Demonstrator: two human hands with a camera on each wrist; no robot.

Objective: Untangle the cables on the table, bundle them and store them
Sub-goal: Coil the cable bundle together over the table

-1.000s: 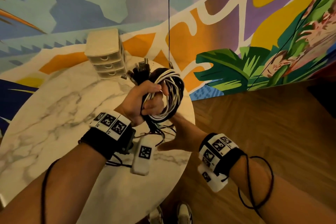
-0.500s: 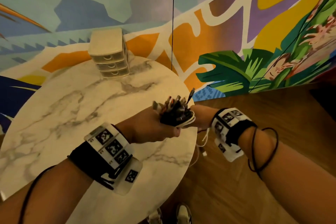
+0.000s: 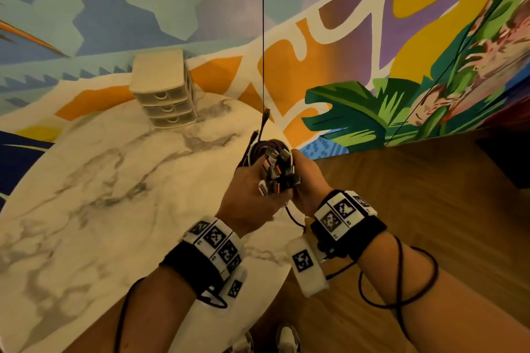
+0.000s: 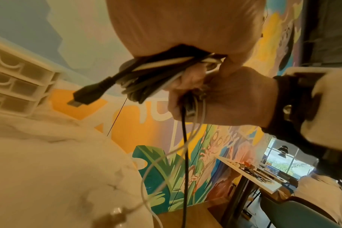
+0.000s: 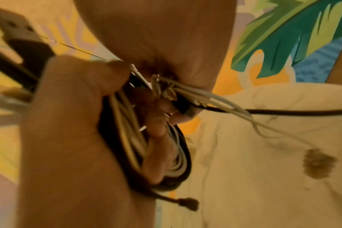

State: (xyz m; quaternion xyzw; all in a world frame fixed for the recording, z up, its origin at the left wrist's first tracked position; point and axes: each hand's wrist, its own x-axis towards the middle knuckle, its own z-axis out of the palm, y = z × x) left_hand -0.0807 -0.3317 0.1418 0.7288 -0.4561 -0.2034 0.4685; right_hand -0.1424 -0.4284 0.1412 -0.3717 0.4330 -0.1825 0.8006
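Observation:
A coiled bundle of black and white cables [image 3: 276, 165] hangs over the right edge of the round marble table [image 3: 114, 180], its cluster of plugs turned up toward me. My left hand [image 3: 256, 182] grips the bundle from the left, and my right hand [image 3: 301, 178] grips it from the right. In the left wrist view the coil [image 4: 156, 74] sticks out of my left palm with a black plug [image 4: 88, 95] free, while loose white and black tails [image 4: 184, 154] dangle below. The right wrist view has fingers curled through the coil [image 5: 146, 146].
A small beige three-drawer unit [image 3: 163, 89] stands at the table's far edge, its drawers shut. A painted mural wall [image 3: 372, 37] runs behind, and wooden floor [image 3: 430, 209] lies to the right. My shoes [image 3: 286, 338] show below the table edge.
The bundle came down from its raised spot and moved right to the table's edge. My right hand, below it before, now grips it beside my left. The plugs now face up.

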